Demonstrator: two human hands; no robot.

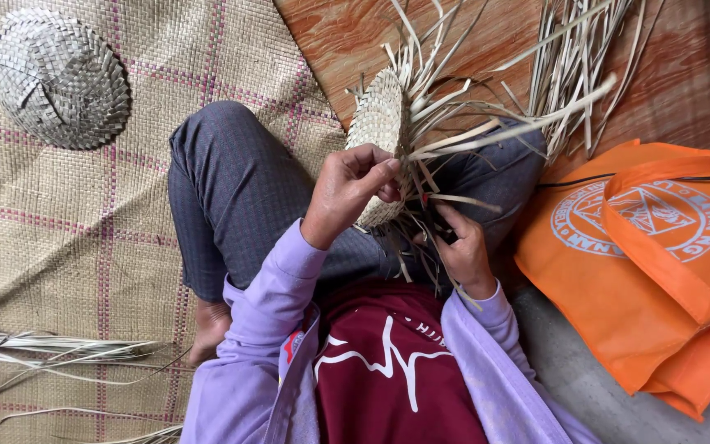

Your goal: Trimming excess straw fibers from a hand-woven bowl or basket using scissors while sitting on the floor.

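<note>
The left hand (353,182) curls its fingers closed around the rim of a half-woven straw disc (380,131) held over the lap. The right hand (460,242), partly closed, pinches loose straw strips (470,131) trailing from the disc's edge.

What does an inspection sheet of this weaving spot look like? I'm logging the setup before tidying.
Surface: woven floor mat with pink lines; wood-patterned floor beyond it.
Job's things: half-woven piece on the lap, loose strips fanning from it.
Clutter: finished woven disc on the mat; spare strips by the foot; strip bundle on the floor.
Grips: left hand pinches the piece's edge; right hand holds strips underneath.
Cables: nothing seen.
Surroundings: orange bags at the right.
</note>
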